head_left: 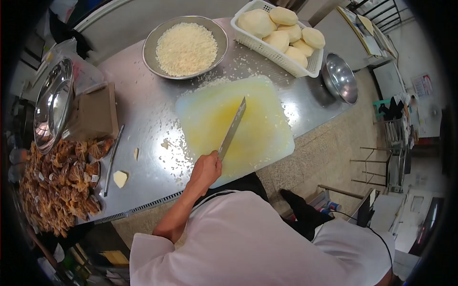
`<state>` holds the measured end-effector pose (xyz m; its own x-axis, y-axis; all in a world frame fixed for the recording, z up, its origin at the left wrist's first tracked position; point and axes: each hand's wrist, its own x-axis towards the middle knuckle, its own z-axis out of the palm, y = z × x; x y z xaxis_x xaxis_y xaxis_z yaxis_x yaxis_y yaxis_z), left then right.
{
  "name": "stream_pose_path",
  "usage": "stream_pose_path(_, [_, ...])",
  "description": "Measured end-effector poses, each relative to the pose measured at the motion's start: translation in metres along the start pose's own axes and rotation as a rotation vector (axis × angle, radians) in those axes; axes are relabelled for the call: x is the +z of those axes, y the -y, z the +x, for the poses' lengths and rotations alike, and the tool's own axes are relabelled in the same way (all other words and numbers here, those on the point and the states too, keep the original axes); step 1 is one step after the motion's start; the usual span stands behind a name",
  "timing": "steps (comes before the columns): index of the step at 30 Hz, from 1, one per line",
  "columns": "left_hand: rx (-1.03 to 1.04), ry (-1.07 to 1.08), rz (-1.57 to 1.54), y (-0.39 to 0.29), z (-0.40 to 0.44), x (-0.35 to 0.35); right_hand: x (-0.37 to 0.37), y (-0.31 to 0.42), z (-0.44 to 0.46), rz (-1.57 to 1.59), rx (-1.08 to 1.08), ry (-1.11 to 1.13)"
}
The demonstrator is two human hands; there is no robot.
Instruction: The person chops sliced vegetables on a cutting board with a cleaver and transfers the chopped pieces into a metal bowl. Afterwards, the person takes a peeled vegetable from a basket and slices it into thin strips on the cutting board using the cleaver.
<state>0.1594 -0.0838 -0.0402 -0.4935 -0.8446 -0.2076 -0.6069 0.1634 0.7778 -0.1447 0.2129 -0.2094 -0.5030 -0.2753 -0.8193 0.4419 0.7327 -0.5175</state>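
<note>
My left hand [206, 170] is closed round the handle of a long knife [233, 127]. Its blade lies over the yellow-stained cutting board [269, 143], tip pointing away from me, with pale bits stuck along it. Behind the board stands a steel bowl [148, 53] filled with finely chopped pale pieces [186, 49]. To its right a white plastic basket [267, 49] holds several large peeled pale vegetables [256, 23], possibly potatoes. Small chopped bits are scattered around the board. My right hand is out of sight.
An empty steel bowl [339, 78] tilts at the table's right end. At left are a large shiny bowl [53, 105], a cardboard box [93, 112], many bagged brown items [67, 183], a thin metal rod [113, 159] and a pale offcut [120, 179] on the steel table [138, 114].
</note>
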Motion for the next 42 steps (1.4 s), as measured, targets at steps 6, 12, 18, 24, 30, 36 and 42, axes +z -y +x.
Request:
stream_pose_path(6, [-0.005,0.01,0.024,-0.005,0.001,-0.003,0.0,-0.001,0.006,0.011,0.003,0.001])
stream_pose_path(12, [-0.009,0.01,0.011,-0.005,0.001,-0.002,-0.005,-0.005,0.012,0.019,0.006,0.006])
stream_pose_path(18, [-0.059,0.012,0.054,-0.011,0.0,-0.004,-0.04,-0.011,0.007,-0.107,0.019,0.032])
stream_pose_path(24, [-0.156,-0.015,0.12,-0.016,0.001,0.001,-0.04,0.223,-0.02,-0.265,-0.981,-0.003])
stream_pose_path(30, [-0.248,-0.124,0.212,-0.033,0.001,0.015,0.057,0.491,-0.025,-0.64,-1.664,-0.148])
stream_pose_path(36, [-0.433,-0.17,0.28,-0.063,0.002,0.033,0.147,0.675,0.09,-1.017,-1.619,-0.333])
stream_pose_path(42, [-0.533,-0.297,0.277,-0.08,-0.003,0.059,0.206,0.753,0.122,-1.475,-1.528,-0.51])
